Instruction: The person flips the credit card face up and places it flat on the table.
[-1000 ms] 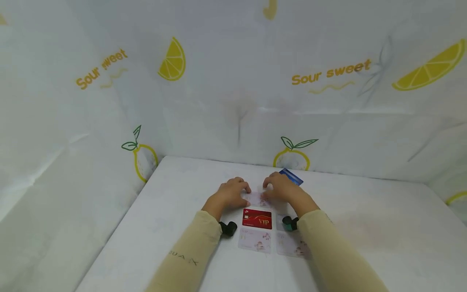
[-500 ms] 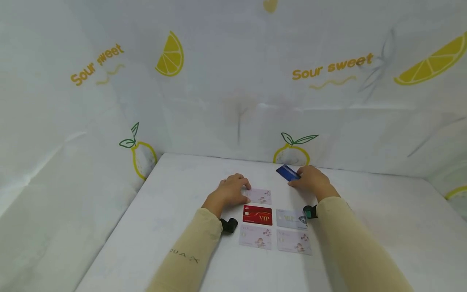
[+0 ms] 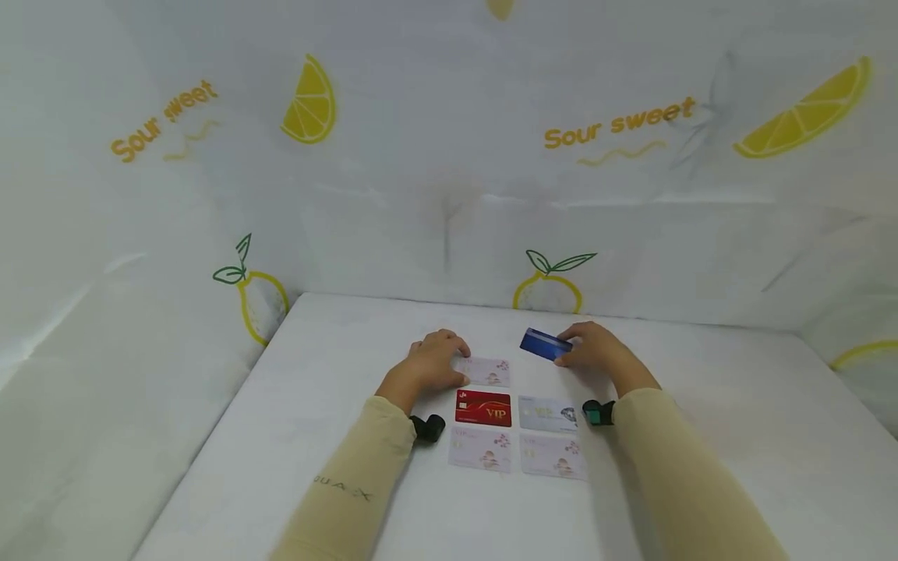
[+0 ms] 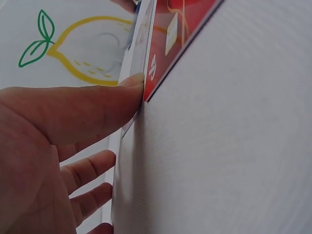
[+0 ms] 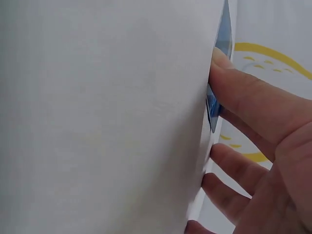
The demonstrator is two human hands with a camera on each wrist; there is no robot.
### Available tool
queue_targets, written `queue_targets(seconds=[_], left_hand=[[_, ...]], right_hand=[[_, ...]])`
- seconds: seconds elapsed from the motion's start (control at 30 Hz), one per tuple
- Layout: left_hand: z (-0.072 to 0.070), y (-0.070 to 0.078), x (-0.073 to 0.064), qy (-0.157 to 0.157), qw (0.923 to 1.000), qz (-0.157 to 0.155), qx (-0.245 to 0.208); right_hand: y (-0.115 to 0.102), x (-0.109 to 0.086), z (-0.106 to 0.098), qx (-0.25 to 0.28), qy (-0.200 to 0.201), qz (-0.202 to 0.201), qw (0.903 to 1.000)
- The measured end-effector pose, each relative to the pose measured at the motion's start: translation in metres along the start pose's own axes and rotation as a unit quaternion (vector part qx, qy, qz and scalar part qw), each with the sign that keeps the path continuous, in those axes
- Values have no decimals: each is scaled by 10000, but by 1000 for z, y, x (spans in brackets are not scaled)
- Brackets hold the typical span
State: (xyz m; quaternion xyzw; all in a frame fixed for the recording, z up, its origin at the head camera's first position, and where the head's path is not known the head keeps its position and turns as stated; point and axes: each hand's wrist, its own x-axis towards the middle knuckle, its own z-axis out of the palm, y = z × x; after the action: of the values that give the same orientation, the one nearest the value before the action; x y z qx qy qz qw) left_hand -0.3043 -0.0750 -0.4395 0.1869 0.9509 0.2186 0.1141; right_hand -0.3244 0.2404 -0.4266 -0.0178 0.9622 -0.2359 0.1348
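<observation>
In the head view a blue card (image 3: 545, 344) with a pale stripe is pinched by the right hand (image 3: 596, 349) at its right end, by the back of the table. The right thumb (image 5: 243, 92) lies against this card in the right wrist view. My left hand (image 3: 429, 365) holds the left end of a pale pink flowered card (image 3: 489, 372) between thumb and index finger, the card flat on the table. The left thumb (image 4: 97, 105) is at its edge in the left wrist view. Just nearer lies a red VIP card (image 3: 484, 408), apart from both hands.
A silvery-white card (image 3: 548, 414) lies right of the red one. Two more pink cards, one left (image 3: 480, 449) and one right (image 3: 553, 456), form the nearest row. A lemon-printed white sheet (image 3: 393, 234) stands behind the white table (image 3: 701, 452).
The right hand has left the pink card, reached the blue card and now pinches it, turned closer to level. The left hand has stayed on the pink card. The head view has shifted slightly.
</observation>
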Motion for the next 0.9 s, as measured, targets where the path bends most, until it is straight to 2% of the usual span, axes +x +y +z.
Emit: queue_targets(seconds=[0.17,0.33,0.5,0.63,0.73,0.9], left_hand=[[-2,-2,0,-29,10000,21,7],[-4,0,-1,-179,9998,114,-38],[-9,5,-2,-290,9984,181,-447],[-11,18,2,-154,9969,310,-707],[-9,36,7,50,9982,393,-442],[0,68,16,207,9978,274,559]], right_hand=[[5,-9,6,248,-50,-334,9991],[8,-20,10,318,-31,-420,9986],[9,-24,12,542,55,-435,9976],[10,-27,13,720,51,-447,9964],[11,-28,13,816,146,-542,9951],[10,-29,16,841,290,-735,9933]])
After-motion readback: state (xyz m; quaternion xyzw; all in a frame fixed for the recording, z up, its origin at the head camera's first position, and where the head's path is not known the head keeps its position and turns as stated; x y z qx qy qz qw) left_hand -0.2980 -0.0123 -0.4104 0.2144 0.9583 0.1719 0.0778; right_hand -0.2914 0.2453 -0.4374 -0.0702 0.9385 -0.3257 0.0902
